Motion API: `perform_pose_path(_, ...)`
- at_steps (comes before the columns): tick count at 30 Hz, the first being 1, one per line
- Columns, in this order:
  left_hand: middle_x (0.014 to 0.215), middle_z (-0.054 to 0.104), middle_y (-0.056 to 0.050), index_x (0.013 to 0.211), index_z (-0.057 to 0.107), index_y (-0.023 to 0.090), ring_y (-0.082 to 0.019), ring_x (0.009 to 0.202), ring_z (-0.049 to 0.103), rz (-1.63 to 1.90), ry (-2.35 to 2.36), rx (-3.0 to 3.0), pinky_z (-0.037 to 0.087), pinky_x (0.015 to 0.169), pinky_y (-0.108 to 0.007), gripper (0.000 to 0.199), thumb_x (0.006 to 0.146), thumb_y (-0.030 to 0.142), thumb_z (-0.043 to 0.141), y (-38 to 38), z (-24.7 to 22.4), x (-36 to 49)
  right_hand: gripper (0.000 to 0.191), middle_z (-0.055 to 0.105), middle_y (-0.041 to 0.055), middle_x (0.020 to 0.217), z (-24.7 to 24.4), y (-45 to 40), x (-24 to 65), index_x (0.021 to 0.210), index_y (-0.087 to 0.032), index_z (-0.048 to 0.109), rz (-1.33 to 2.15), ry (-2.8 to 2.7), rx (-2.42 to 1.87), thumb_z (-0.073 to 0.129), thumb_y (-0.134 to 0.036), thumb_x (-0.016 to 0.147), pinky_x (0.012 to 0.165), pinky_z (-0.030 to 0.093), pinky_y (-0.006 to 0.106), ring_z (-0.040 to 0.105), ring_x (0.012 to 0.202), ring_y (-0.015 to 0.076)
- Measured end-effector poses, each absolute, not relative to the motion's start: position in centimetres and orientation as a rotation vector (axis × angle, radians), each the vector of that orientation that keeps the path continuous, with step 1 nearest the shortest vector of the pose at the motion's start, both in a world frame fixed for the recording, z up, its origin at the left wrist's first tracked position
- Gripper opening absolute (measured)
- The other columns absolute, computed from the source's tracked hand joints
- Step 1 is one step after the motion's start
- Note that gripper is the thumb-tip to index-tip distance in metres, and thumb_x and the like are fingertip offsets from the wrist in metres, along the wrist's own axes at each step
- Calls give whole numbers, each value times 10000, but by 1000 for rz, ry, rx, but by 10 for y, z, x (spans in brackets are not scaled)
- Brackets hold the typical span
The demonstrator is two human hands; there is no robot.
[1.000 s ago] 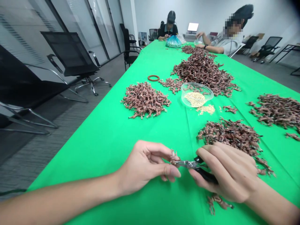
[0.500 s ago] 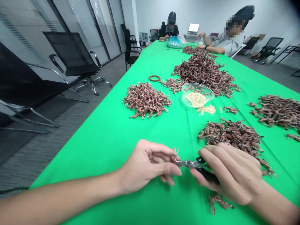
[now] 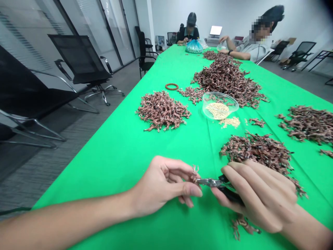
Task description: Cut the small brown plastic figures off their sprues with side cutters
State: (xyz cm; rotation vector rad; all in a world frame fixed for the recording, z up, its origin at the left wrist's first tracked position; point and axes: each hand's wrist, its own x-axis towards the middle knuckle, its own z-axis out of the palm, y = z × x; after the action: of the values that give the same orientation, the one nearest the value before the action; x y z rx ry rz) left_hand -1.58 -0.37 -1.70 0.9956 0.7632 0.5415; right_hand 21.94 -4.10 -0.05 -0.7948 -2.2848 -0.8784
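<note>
Near the front of the green-covered table, my left hand [image 3: 166, 184] pinches a small brown figure [image 3: 194, 173] between thumb and fingers. My right hand [image 3: 260, 194] is wrapped round black-handled pliers [image 3: 212, 182], whose metal jaws point left and touch the figure. Another brown figure [image 3: 244, 225] lies below my right hand. Just behind that hand is a heap of brown figures [image 3: 257, 151], partly covered by it. A second heap [image 3: 163, 110] sits farther left.
Beyond are a clear bowl [image 3: 220, 106] of pale grains, spilled grains, a beaded ring [image 3: 172, 86], a large heap [image 3: 226, 78] and a right-hand heap [image 3: 308, 123]. Two people sit at the far end near a blue bag [image 3: 194, 47]. Chairs [image 3: 80, 62] stand left.
My right hand has shifted very slightly to the right. The pliers' jaws remain at the figure, and my left hand is nearly unmoved.
</note>
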Motion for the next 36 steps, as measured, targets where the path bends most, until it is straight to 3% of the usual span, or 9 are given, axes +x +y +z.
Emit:
perform_pose_path(9,726,748,-47,876,723,107,-145,540,701,531,761,1066,522,502,-196,268,664,198,860,-3,-17,-17,235,675,85,676,-6,-43,219,852,-122,677,-925,-2261,-777,762,-325,769,581,508,329,621,629,205)
perform_pose_path(17,792,656,-31,897,776,126,-122,697,623,550,577,1303,513,660,-231,198,798,297,762,2,-12,-21,310,654,133,695,-15,-48,216,917,-41,650,-697,-2244,-920,742,-301,777,535,472,330,587,627,215)
perform_pose_path(22,864,650,-40,878,800,155,-135,819,613,780,679,1486,492,775,-238,157,748,242,810,0,-11,-19,329,651,141,783,-22,-51,210,983,-46,623,-547,-2197,-1019,708,-316,816,579,481,313,600,686,205)
perform_pose_path(29,890,719,-75,846,810,150,-179,855,688,1068,799,1677,545,826,-267,203,661,210,867,-6,-10,-16,152,575,38,701,-27,-57,193,970,-124,580,-123,-2109,-1163,607,-249,889,495,394,254,522,568,123)
perform_pose_path(36,893,741,-80,827,796,131,-206,903,714,1207,761,1791,574,854,-286,183,661,169,863,-8,-15,-17,96,523,-40,602,-22,-60,181,847,-169,575,195,-2007,-1269,557,-243,907,462,361,208,476,480,67)
